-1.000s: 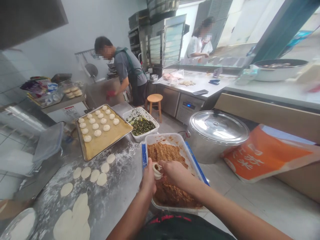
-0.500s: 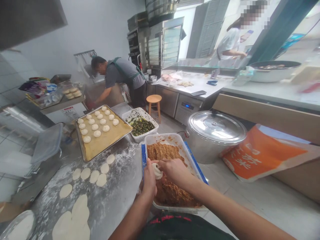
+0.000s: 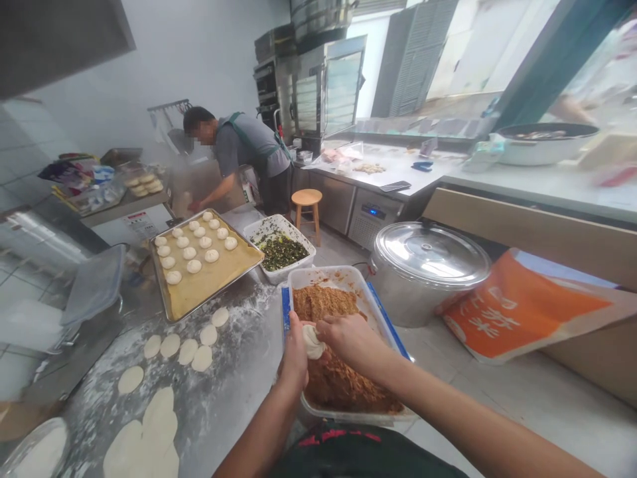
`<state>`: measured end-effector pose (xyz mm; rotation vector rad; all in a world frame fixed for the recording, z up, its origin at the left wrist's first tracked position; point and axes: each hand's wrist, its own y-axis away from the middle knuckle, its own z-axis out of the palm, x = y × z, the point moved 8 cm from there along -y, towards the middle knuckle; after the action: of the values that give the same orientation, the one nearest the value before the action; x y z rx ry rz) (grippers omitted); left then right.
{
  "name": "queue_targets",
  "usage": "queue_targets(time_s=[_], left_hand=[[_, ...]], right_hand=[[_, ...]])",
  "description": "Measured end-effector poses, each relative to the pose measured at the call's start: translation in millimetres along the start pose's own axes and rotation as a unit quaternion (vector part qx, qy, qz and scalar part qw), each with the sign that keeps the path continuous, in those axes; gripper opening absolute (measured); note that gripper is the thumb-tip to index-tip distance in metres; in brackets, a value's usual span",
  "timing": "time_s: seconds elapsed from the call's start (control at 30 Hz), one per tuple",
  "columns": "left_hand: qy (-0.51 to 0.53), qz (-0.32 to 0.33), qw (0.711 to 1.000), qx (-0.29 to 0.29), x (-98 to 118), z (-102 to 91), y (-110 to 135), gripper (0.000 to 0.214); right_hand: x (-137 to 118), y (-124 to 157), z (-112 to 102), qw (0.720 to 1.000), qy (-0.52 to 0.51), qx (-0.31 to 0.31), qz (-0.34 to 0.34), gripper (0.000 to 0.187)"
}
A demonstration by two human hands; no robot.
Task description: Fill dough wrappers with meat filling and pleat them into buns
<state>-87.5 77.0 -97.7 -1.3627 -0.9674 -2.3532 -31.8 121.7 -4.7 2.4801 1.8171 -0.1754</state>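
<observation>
My left hand (image 3: 294,355) cups a white dough bun (image 3: 312,341) above the near end of a white plastic tub (image 3: 300,276) filled with brown minced filling (image 3: 328,380). My right hand (image 3: 348,337) pinches the bun's top with closed fingers. Both hands hover over the filling, touching the bun from either side. Flat round dough wrappers (image 3: 189,349) lie on the floured steel table (image 3: 233,385) to my left.
A metal tray (image 3: 219,282) holds several finished buns (image 3: 194,265). Behind the filling tub sits a white tub of chopped greens (image 3: 281,251). A lidded steel pot (image 3: 428,269) and an orange sack (image 3: 527,305) stand on the right. A person in an apron (image 3: 243,156) bends over at the back, near a wooden stool (image 3: 307,198).
My hands have kept turning and pinching the bun in place, so its top looks more closed. The person at the back has bent lower, and the person by the window has left the view.
</observation>
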Motion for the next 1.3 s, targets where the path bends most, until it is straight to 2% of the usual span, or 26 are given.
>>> queue_targets(time_s=[0.13,0.2,0.27,0.33,0.5,0.67,0.77,0.93,1.07,1.3], left_hand=[[0.021,-0.001,1.000,-0.013,2,2.9,0,0.064],[0.033,0.001,0.999,-0.033,4,5.6,4,0.063],[0.041,0.012,0.998,-0.043,7,5.8,7,0.062],[0.032,0.019,0.999,-0.031,7,2.7,8,0.061],[0.014,0.023,1.000,0.007,5,-1.9,4,0.063],[0.060,0.031,0.997,-0.023,11,5.7,9,0.059],[0.057,0.053,0.997,-0.006,12,1.5,10,0.057],[0.030,0.044,0.998,0.041,1,-8.5,1,0.061],[0.025,0.028,0.999,0.031,2,-4.6,0,0.063],[0.044,0.024,0.999,-0.012,19,6.4,15,0.062]], right_hand=[[-2,0,-5,0.999,-0.037,0.023,-0.002,0.011],[0,0,-3,0.999,-0.039,0.011,-0.001,0.007],[3,-1,-1,1.000,-0.027,-0.003,0.006,0.012],[4,-1,-1,1.000,-0.019,-0.005,0.009,0.015],[1,-2,-5,0.999,-0.033,0.006,0.022,0.009],[3,-1,-7,0.998,-0.055,0.013,0.017,0.013],[6,0,-8,0.998,-0.060,0.027,0.023,0.020],[1,0,1,0.999,-0.046,-0.015,-0.003,0.010],[0,0,0,0.998,-0.048,-0.030,0.001,0.006],[9,0,-10,0.992,-0.109,0.038,0.059,0.014]])
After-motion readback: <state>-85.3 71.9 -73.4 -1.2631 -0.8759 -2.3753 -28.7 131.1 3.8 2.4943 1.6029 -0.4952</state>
